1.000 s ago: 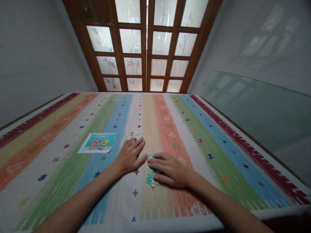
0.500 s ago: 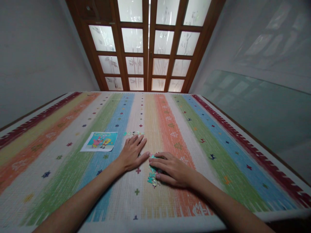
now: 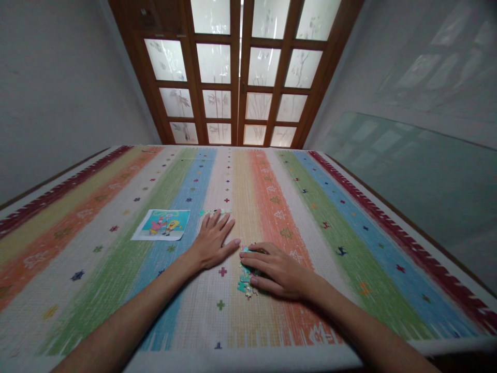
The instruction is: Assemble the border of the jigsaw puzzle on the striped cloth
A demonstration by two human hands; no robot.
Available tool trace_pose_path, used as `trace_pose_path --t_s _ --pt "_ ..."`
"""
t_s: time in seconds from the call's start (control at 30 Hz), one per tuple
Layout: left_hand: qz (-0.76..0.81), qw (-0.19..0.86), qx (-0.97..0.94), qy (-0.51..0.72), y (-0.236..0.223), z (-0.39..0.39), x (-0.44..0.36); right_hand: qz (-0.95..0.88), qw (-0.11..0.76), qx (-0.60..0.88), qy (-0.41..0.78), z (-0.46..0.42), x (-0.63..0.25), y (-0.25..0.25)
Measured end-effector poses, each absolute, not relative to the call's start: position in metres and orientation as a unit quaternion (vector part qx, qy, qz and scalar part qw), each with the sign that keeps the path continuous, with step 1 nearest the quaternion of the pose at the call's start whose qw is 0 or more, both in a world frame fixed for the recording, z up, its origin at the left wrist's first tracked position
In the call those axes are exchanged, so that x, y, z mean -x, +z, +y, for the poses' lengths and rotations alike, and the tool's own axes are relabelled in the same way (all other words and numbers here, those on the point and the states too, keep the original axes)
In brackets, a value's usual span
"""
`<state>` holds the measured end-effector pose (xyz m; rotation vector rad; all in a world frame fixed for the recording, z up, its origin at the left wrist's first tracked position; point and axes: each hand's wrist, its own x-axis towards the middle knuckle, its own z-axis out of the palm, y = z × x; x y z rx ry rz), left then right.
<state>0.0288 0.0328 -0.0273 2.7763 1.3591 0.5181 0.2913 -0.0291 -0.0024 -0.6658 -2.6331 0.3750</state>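
My left hand [image 3: 215, 241] lies flat on the striped cloth with its fingers spread. Its fingertips reach a short row of jigsaw puzzle pieces [image 3: 204, 213] and cover part of it. To its right, my right hand [image 3: 277, 270] rests over a small heap of teal and multicoloured puzzle pieces [image 3: 244, 286]. The fingers there are stretched out and slightly bent, touching the heap and hiding some of it. Left of my left hand is a printed picture [image 3: 165, 225] with cartoon figures on a teal background.
A cloth [image 3: 334, 311] with coloured stripes and small printed motifs covers the wide table. Wooden doors with glass panes [image 3: 238, 77] stand beyond its far edge. A greenish glass sheet [image 3: 411, 191] leans along the right wall.
The fingers of my left hand have stretched slightly farther, onto the row of pieces. My right hand stays over the heap. The whole view has shifted a little.
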Motion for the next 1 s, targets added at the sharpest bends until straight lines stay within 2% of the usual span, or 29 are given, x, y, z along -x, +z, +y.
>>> trace_pose_path --t_s 0.27,0.57,1.0 --pt "0.434 0.005 -0.887 0.157 -0.026 0.032 -0.029 -0.942 0.205 0.236 0.125 -0.029 -0.292 -0.002" --pt "0.369 -0.032 -0.89 0.266 -0.016 0.025 -0.028 -0.925 0.302 0.211 0.097 -0.026 -0.292 -0.006" --pt "0.212 0.05 -0.935 0.281 -0.013 0.003 -0.031 -0.897 0.339 0.285 0.012 -0.02 -0.293 -0.003"
